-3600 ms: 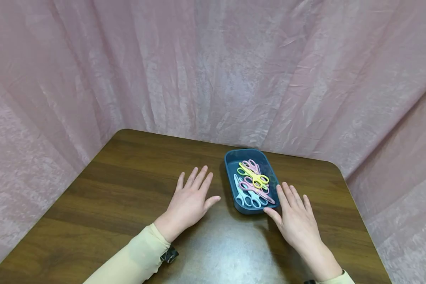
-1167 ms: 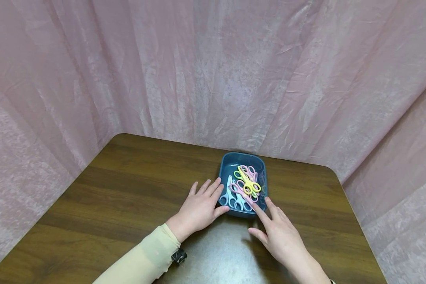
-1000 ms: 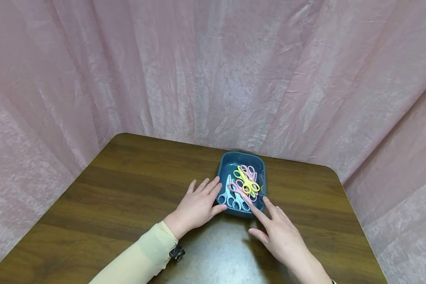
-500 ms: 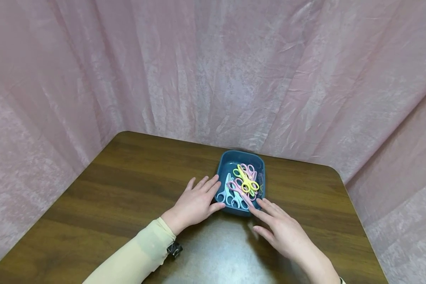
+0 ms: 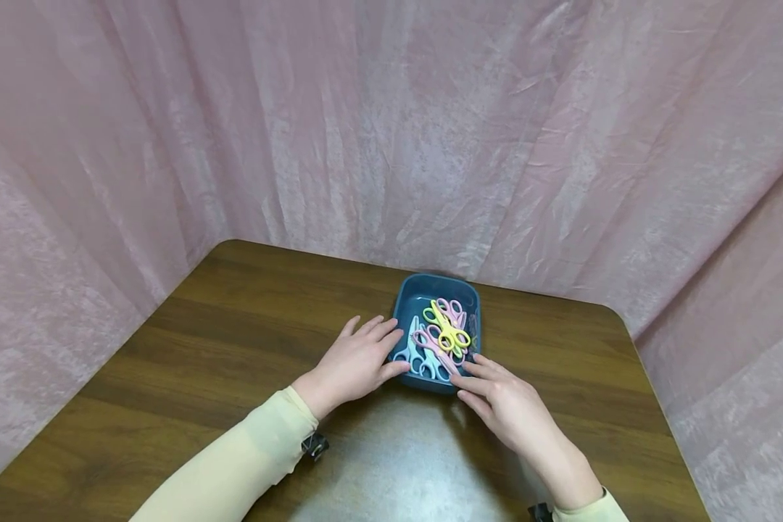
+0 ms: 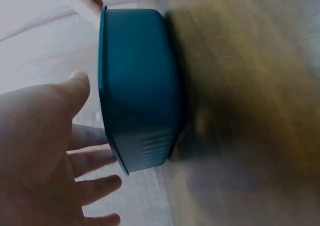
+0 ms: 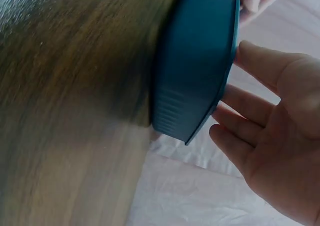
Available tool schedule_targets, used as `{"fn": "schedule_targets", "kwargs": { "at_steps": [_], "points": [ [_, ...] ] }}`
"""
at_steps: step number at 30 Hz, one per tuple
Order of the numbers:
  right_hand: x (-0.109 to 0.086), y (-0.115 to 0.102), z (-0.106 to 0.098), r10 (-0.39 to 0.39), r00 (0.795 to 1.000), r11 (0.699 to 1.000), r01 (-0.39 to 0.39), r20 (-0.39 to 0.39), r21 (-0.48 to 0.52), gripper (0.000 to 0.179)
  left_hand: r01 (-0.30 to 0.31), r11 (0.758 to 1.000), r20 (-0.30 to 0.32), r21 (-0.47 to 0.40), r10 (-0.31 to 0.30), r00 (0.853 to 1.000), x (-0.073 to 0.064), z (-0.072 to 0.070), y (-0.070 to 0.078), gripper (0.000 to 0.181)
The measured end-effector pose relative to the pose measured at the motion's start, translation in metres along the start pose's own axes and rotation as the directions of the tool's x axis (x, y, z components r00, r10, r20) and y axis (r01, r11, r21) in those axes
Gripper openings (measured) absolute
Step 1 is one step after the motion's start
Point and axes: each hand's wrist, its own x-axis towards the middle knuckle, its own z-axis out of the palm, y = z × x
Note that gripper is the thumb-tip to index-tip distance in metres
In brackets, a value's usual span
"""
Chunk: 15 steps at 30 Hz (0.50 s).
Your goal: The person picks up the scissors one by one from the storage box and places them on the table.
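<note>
A dark blue plastic bin [image 5: 424,287] stands on the table near its far edge, holding several scissors. Yellow scissors [image 5: 445,326] lie on top of the pile, pink scissors [image 5: 441,351] cross under them, and light blue scissors [image 5: 412,351] are at the near left. My left hand [image 5: 355,362] touches the bin's left rim, fingers spread and thumb by the near left corner. At the near right corner, my right hand [image 5: 512,406] touches the rim with thumb and fingertips. In the right wrist view its fingers, fairly straight, reach behind the rim of the bin [image 7: 192,60].
The brown wooden table [image 5: 274,304] has rounded far corners and a bright reflection near the front. Pink curtains [image 5: 391,130] hang close behind its far edge and along the sides. A small black device [image 5: 315,444] sits under the left wrist.
The bin has shifted left and turned slightly. My left hand has come onto its left rim. My right hand has moved left along with the bin, its fingers drawing together at the near right corner.
</note>
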Motion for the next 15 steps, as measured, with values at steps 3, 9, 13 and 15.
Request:
{"fn": "schedule_targets", "kwargs": {
  "at_steps": [3, 9, 13, 15],
  "points": [
    [0.003, 0.003, 0.004, 0.002, 1.000, 1.000, -0.001, -0.030, 0.021, 0.026, -0.059, 0.998, -0.027, 0.000, 0.059, 0.998, 0.011, -0.002, 0.000, 0.060],
    [0.009, 0.006, 0.012, 0.020, 0.997, 0.999, -0.017, -0.073, 0.049, 0.020, -0.168, 0.985, 0.001, 0.048, 0.168, 0.986, 0.038, 0.001, 0.003, 0.050],
    [0.010, 0.006, 0.013, 0.034, 0.997, 0.997, -0.029, -0.068, 0.073, 0.018, -0.195, 0.978, 0.033, 0.071, 0.194, 0.981, 0.052, 0.004, 0.007, 0.048],
    [0.010, 0.007, 0.013, 0.031, 0.997, 0.996, -0.026, -0.064, 0.081, 0.017, -0.210, 0.974, 0.045, 0.083, 0.207, 0.977, 0.058, 0.005, 0.009, 0.047]
  ]
}}
